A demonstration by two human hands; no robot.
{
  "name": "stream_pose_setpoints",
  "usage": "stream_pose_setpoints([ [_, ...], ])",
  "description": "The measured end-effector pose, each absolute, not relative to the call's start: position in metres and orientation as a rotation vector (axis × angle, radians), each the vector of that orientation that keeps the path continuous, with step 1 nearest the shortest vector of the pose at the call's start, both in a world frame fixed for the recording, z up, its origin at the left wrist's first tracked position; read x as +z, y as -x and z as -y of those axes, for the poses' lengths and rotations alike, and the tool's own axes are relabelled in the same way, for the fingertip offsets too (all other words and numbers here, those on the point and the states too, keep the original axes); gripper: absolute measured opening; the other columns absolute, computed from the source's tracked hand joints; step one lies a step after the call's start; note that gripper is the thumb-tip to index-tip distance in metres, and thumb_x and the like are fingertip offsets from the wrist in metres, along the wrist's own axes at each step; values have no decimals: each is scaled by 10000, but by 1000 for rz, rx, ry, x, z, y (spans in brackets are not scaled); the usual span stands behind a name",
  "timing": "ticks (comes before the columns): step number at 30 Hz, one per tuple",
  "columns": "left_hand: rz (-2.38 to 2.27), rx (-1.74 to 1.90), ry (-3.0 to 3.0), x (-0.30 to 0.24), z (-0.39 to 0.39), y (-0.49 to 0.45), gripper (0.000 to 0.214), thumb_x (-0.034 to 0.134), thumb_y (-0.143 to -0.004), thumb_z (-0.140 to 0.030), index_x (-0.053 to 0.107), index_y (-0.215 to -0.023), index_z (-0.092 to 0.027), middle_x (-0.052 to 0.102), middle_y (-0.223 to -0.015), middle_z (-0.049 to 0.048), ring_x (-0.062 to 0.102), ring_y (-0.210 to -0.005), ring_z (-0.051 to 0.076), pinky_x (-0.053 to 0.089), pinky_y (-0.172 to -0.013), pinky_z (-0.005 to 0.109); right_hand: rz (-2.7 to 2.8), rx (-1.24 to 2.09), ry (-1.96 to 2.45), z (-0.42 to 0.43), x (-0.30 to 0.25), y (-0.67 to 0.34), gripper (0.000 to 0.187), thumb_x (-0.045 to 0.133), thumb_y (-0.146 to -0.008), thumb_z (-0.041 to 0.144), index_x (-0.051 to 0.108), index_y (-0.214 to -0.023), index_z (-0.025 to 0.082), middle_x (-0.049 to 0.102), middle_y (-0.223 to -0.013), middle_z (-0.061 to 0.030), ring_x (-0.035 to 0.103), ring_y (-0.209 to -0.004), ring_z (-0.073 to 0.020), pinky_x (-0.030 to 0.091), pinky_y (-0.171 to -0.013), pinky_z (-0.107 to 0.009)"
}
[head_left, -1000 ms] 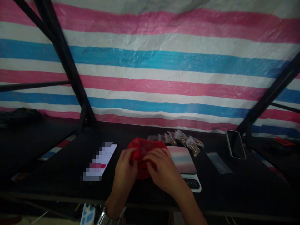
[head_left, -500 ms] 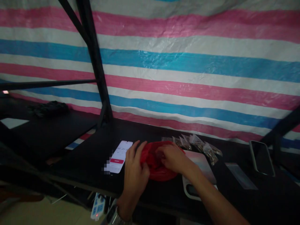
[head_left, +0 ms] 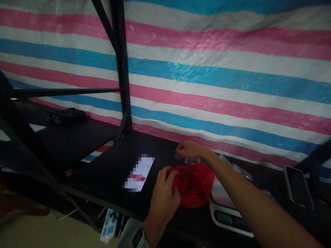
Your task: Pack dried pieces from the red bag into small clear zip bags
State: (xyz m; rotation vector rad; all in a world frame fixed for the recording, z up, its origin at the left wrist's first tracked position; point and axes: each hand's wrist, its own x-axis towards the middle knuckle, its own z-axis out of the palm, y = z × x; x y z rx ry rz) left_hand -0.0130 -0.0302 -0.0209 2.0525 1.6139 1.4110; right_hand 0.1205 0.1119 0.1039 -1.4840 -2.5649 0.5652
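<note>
My left hand (head_left: 165,193) grips the left rim of a red plastic bag (head_left: 199,193), whose mouth gapes upward and whose inside is dark. Behind the bag, my right hand (head_left: 187,148) is closed, its fingers curled at a small clear plastic bag (head_left: 179,156); what that bag contains is not clear. More small clear bags (head_left: 193,160) lie just below my right wrist. A white scale (head_left: 230,220) with a small display stands to the right of the red bag, partly covered by my right forearm.
A lit phone (head_left: 141,174) lies left of the red bag, and a dark-screened phone (head_left: 298,186) rests at the far right. A black frame post (head_left: 124,69) rises at the shelf's back. Striped sheeting (head_left: 219,75) hangs behind. A power strip (head_left: 108,225) hangs below the front edge.
My right hand has come out of the red bag and moved to the back of the shelf. My left hand still holds the bag. The view has shifted left.
</note>
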Motion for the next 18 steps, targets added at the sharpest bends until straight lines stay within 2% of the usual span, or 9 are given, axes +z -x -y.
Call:
stream_pose_setpoints([
  [4, -1631, 1422, -2072, -23, 28, 17, 512, 534, -740, 29, 714, -1160, -199, 663, -1224, 124, 659, -1170, 301, 589, -1036, 524, 2705, 494, 1645, -122, 81, -98, 274, 688, -907, 263, 784, -665, 178, 757, -657, -68, 708, -682, -217, 489, -672, -288],
  [6, -1651, 1425, -2072, -23, 28, 19, 492, 556, -750, 12, 715, -1160, -209, 659, -1220, 120, 661, -1160, 303, 590, -1033, 531, 2713, 425, 1669, -121, 81, -99, 309, 664, -965, 361, 805, -758, 178, 787, -750, -89, 722, -743, -225, 489, -694, -291],
  [8, -1669, 1425, -2081, -20, 29, 21, 486, 590, -762, -18, 711, -1191, -211, 639, -1264, 131, 646, -1194, 321, 578, -1051, 555, 2687, 342, 1651, -117, 90, -107, 395, 553, -1044, 432, 814, -903, 171, 810, -893, -118, 732, -834, -236, 491, -742, -302],
  [11, -1659, 1423, -2133, -15, 32, 24, 590, 649, -784, -75, 654, -1355, -227, 533, -1447, 166, 565, -1339, 372, 528, -1111, 614, 2648, 267, 1575, -99, 106, -128, 412, 466, -1084, 434, 783, -1073, 170, 801, -1031, -125, 722, -912, -239, 493, -798, -316],
  [13, -1610, 1379, -2196, -13, 34, 24, 680, 681, -807, -110, 591, -1459, -281, 417, -1572, 166, 478, -1445, 400, 489, -1151, 637, 2672, 260, 1452, -80, 109, -143, 282, 557, -1038, 373, 766, -1076, 188, 783, -1060, -96, 708, -936, -225, 500, -828, -311],
  [15, -1556, 1294, -2255, -16, 34, 26, 696, 675, -811, -85, 596, -1458, -328, 349, -1627, 149, 449, -1476, 401, 481, -1162, 632, 2751, 200, 1222, -59, 100, -156, 131, 654, -948, 245, 764, -1000, 198, 754, -1085, -84, 684, -1006, -228, 497, -923, -334],
  [16, -1550, 1251, -2269, -19, 32, 26, 689, 652, -797, -40, 626, -1422, -329, 353, -1624, 147, 467, -1461, 395, 491, -1155, 620, 2802, 152, 1126, -49, 92, -162, 116, 679, -907, 191, 766, -981, 208, 743, -1117, -82, 667, -1065, -241, 482, -988, -363],
  [18, -1571, 1176, -2270, -27, 27, 29, 694, 585, -737, 62, 692, -1322, -296, 405, -1578, 153, 526, -1398, 373, 522, -1130, 585, 2909, 89, 1022, -34, 75, -172, 241, 715, -843, 131, 774, -1060, 216, 719, -1258, -99, 620, -1211, -276, 435, -1101, -426],
])
